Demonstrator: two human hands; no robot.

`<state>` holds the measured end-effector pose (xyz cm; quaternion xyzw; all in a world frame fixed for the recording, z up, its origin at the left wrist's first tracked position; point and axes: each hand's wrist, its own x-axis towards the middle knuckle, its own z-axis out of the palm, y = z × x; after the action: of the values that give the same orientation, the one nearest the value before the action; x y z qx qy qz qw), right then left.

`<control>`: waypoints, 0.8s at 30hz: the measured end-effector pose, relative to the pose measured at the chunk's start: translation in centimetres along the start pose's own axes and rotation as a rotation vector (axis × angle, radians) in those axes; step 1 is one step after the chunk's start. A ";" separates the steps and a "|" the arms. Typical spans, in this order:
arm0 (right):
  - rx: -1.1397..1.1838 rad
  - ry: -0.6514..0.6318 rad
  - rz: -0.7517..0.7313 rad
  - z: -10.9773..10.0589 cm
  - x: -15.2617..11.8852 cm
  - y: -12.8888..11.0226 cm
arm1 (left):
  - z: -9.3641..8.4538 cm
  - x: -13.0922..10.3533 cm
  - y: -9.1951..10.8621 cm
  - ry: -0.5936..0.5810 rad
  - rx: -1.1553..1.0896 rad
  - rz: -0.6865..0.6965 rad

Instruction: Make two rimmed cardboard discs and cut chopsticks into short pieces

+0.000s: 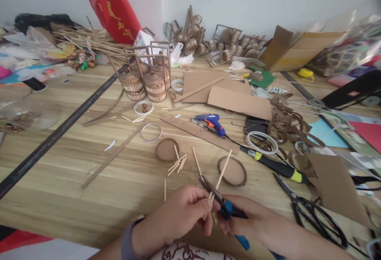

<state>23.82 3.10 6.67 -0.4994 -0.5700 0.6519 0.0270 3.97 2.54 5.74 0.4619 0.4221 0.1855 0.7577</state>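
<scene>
Near the table's front edge, my left hand is closed on thin wooden sticks, pinched between thumb and fingers and slanting up to the right. My right hand is wrapped round blue-handled scissors, whose dark blades lie across the sticks by my left fingertips. Just beyond the hands are a round cardboard tray with a dark rim and, to its left, a second one. Short cut sticks lie in a loose pile beside that tray.
A blue glue gun lies beyond the trays. Black scissors and a black-and-yellow tool are on the right. Small lidded baskets in frames stand at the back left. Cardboard sheets and brown strips surround them.
</scene>
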 end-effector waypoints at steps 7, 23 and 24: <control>-0.078 -0.036 -0.004 -0.1 0.3 -0.1 | -0.2 0.2 -0.3 -0.006 0.018 -0.001; -0.079 0.132 -0.106 0.1 0.8 0.9 | -1.1 0.1 -1.0 0.096 0.139 -0.006; -0.087 0.155 -0.083 0.1 0.7 1.1 | -1.3 -0.1 -1.1 0.125 0.166 -0.007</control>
<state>23.99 3.06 5.44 -0.5249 -0.6142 0.5843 0.0761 2.76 2.65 4.57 0.5092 0.4840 0.1759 0.6896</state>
